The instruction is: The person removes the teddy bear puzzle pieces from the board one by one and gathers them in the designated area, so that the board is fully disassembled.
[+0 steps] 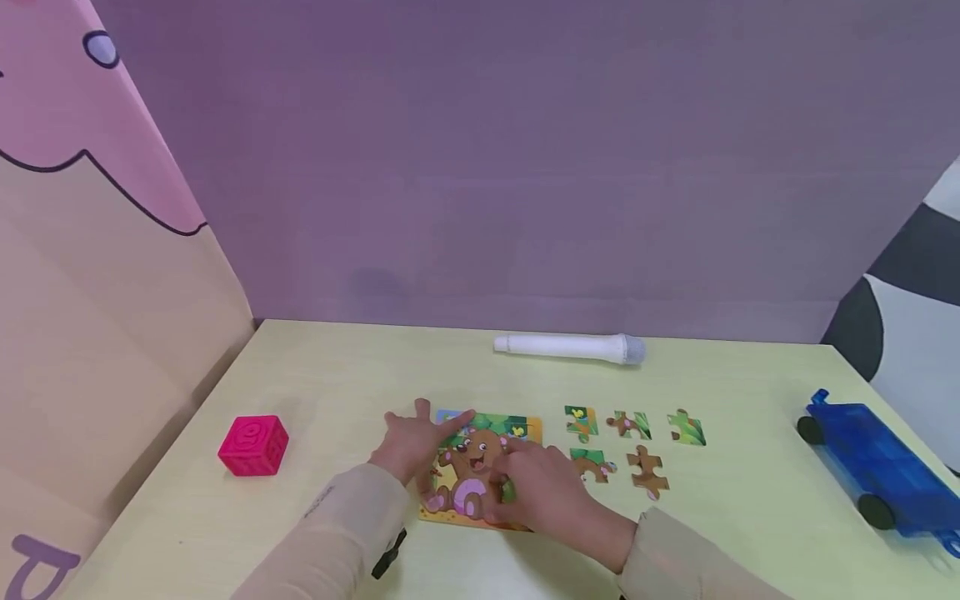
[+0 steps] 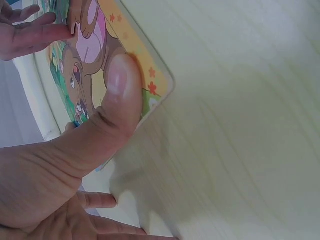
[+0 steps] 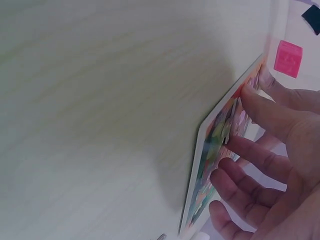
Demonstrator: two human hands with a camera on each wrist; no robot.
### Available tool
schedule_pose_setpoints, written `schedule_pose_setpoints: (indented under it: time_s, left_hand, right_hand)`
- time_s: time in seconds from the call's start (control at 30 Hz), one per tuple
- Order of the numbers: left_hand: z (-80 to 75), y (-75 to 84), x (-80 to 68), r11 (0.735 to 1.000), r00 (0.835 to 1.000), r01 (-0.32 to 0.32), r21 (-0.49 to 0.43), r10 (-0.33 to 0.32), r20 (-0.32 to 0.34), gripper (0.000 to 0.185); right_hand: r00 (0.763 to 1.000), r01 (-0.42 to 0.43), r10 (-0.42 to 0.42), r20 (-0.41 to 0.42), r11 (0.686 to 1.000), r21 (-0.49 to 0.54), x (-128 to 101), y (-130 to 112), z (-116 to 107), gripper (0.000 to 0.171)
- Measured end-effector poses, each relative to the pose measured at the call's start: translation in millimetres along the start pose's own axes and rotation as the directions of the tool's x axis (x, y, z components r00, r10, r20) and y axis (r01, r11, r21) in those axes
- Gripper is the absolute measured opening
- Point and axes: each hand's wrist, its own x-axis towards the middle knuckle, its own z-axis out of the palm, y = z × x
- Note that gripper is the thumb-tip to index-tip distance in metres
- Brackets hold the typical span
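Observation:
A bear jigsaw puzzle [image 1: 447, 517] in an orange-bordered tray lies on the table between the hands. My left hand [image 1: 408, 443] spreads over its left side, the thumb [image 2: 122, 82] pressing near the lower left corner and the other fingers apart. My right hand [image 1: 551, 492] pinches a puzzle piece [image 3: 231, 122] with thumb and index finger at the tray's lower right; the piece looks slightly raised, and the hand hides much of it in the head view. Right of the tray lie several loose pieces, among them a brown piece [image 1: 647, 472] and a green-edged piece [image 1: 687, 428].
A white toy microphone [image 1: 566, 347] lies near the back edge of the table [image 1: 360, 358]. At the left stands a pink block [image 1: 253, 446], at the right a blue wheeled toy [image 1: 881, 467]. A purple wall [image 1: 525, 208] rises behind.

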Motion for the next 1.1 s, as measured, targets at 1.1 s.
schedule_pose_setpoints:
  time_s: [1.1]
  left_hand:
    - [2.0,0.9,6.3,1.0,1.0,0.022,0.007,-0.022,0.017,0.116]
  right_hand:
    - [0.989,-0.13,0.128,0.074,0.991,0.021,2,5,-7,0.032]
